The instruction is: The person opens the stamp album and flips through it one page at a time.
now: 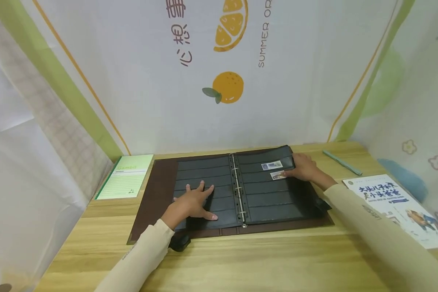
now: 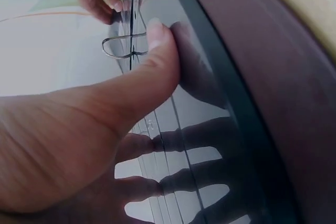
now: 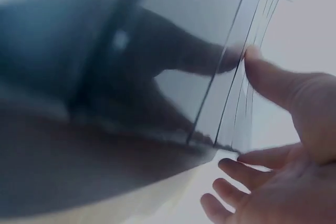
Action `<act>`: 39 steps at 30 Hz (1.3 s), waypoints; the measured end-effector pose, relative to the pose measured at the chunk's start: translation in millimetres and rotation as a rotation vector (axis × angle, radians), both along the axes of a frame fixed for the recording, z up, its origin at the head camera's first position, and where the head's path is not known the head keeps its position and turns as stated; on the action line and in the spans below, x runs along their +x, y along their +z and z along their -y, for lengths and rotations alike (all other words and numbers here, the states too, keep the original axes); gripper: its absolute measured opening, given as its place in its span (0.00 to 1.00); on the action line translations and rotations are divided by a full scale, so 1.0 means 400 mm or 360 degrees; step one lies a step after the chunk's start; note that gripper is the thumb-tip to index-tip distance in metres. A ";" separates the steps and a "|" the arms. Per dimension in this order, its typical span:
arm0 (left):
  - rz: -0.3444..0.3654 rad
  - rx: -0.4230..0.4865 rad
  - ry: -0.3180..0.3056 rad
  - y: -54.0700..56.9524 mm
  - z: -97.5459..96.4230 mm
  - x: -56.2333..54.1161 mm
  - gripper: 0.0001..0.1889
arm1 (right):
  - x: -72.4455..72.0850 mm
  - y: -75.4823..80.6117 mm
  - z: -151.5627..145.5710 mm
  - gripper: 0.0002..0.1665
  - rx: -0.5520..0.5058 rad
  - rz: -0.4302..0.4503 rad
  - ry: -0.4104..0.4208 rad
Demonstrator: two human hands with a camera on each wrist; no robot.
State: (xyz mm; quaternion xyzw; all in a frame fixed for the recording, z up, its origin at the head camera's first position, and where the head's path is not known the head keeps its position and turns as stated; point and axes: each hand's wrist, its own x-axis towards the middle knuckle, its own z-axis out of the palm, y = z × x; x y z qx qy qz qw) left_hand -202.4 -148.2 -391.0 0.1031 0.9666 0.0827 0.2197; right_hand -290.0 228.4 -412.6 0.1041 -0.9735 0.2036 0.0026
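Observation:
A ring-bound stamp album [image 1: 151, 194] with a brown cover lies spread on the table, its black pocket pages on both sides of the metal rings [image 1: 238, 188]. My left hand [image 1: 194, 202] rests on the left page [image 1: 211, 172], fingers spread and straight. At the outer edge of the right page [image 1: 266, 199], my right hand [image 1: 304, 167] pinches the sheet near its upper corner, thumb on top and fingers by the edge in the right wrist view. Two small stamps, an upper one [image 1: 271, 165] and a lower one [image 1: 277, 175], sit in the upper pockets; the thumb is beside the lower.
Left of the album lies a green-and-white notepad [image 1: 125, 176]. A pale green pen [image 1: 342, 162] lies behind a white illustrated book [image 1: 401, 207] on the right. The wooden table [image 1: 241, 263] meets a printed curtain [image 1: 160, 117] at the back.

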 end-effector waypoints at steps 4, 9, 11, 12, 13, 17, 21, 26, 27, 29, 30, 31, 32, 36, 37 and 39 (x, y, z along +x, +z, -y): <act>-0.0019 0.0034 -0.0015 -0.001 0.004 -0.002 0.54 | 0.009 0.017 0.007 0.41 -0.0100 -0.0197 0.0094; -0.0051 0.0044 -0.0073 0.014 -0.003 -0.020 0.54 | 0.018 0.061 -0.033 0.48 -0.0283 -0.0082 0.0208; -0.0065 0.0040 -0.0089 0.023 -0.006 -0.028 0.54 | 0.022 0.078 -0.058 0.51 -0.0357 0.0073 0.0207; -0.0066 0.0037 -0.0094 0.026 -0.007 -0.031 0.54 | 0.022 0.085 -0.069 0.52 -0.0421 0.0166 0.0205; -0.0068 0.0035 -0.0099 0.027 -0.007 -0.033 0.54 | 0.023 0.090 -0.080 0.52 -0.0468 0.0254 0.0199; -0.0055 0.0037 -0.0101 0.024 -0.003 -0.029 0.54 | 0.027 0.107 -0.107 0.50 -0.0632 0.0517 0.0183; -0.0037 0.0054 -0.0095 0.016 0.001 -0.021 0.54 | 0.028 0.139 -0.098 0.46 -0.0800 0.0584 0.0206; -0.0018 0.0051 -0.0087 0.005 0.002 -0.019 0.54 | 0.015 0.194 -0.041 0.44 -0.1015 0.0561 0.0214; -0.0015 0.0047 -0.0083 0.003 0.003 -0.018 0.54 | 0.013 0.205 -0.026 0.44 -0.1034 0.0547 0.0215; -0.0004 0.0047 -0.0069 0.000 0.004 -0.017 0.54 | 0.010 0.228 0.004 0.43 -0.1089 0.0533 0.0238; -0.0001 0.0046 -0.0064 -0.001 0.004 -0.017 0.54 | 0.009 0.239 0.019 0.43 -0.1107 0.0523 0.0245; 0.0001 0.0046 -0.0058 -0.002 0.004 -0.017 0.54 | 0.008 0.248 0.034 0.42 -0.1115 0.0509 0.0248; 0.0004 0.0046 -0.0053 -0.002 0.003 -0.017 0.54 | 0.007 0.258 0.049 0.41 -0.1121 0.0489 0.0246; 0.0002 0.0043 -0.0051 0.000 0.004 -0.016 0.53 | 0.008 0.293 0.111 0.40 -0.1058 0.0383 0.0209; 0.0003 0.0042 -0.0052 0.000 0.004 -0.016 0.53 | 0.007 0.301 0.125 0.39 -0.1032 0.0357 0.0200; -0.0003 0.0037 -0.0056 0.001 0.005 -0.015 0.53 | 0.005 0.316 0.150 0.39 -0.0973 0.0313 0.0189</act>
